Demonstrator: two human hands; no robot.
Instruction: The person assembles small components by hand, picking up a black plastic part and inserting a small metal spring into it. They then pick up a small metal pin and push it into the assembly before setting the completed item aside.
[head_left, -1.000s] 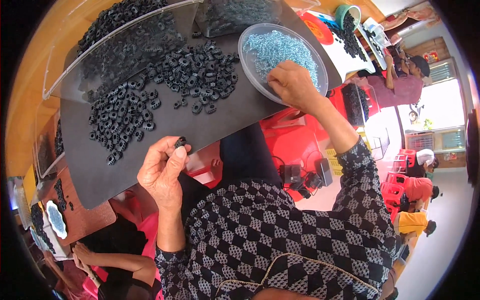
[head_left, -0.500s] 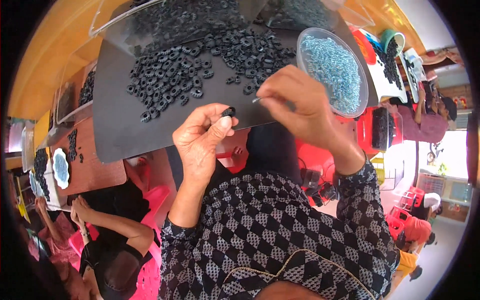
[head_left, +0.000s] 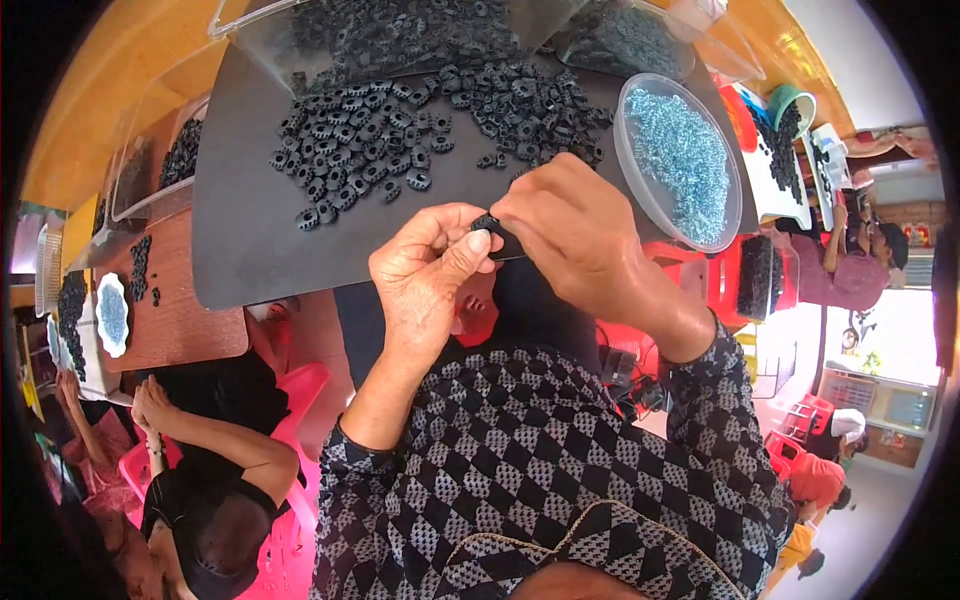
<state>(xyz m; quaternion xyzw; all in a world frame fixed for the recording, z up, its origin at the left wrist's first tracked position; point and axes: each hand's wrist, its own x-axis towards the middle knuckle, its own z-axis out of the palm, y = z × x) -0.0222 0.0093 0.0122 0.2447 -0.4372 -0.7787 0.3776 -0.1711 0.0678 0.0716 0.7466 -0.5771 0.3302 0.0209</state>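
My left hand (head_left: 425, 265) holds up a small black plastic part (head_left: 486, 224) between thumb and fingers, over the near edge of the dark table (head_left: 240, 250). Right beside it, my right hand (head_left: 575, 235) is closed in a pinch, its fingertips touching the part. The small shiny piece that showed in that pinch before is now hidden by the fingers. Loose black plastic parts (head_left: 355, 140) like the held one lie in a wide pile beyond my hands. To the right stands a clear round tub (head_left: 738, 190) of small glossy pale-blue pieces (head_left: 675, 150).
Clear plastic bins (head_left: 270, 60) stand along the table's far side. At left is a brown table (head_left: 195, 290) with a white dish (head_left: 112, 315) of bluish pieces, where a person in black (head_left: 215, 510) sits. A red crate (head_left: 725, 285) and several other people are on the right.
My right hand has come left and down to the black part, bringing its fingertips against it. My left hand has shifted slightly right, still gripping the part. The view has tilted a little.
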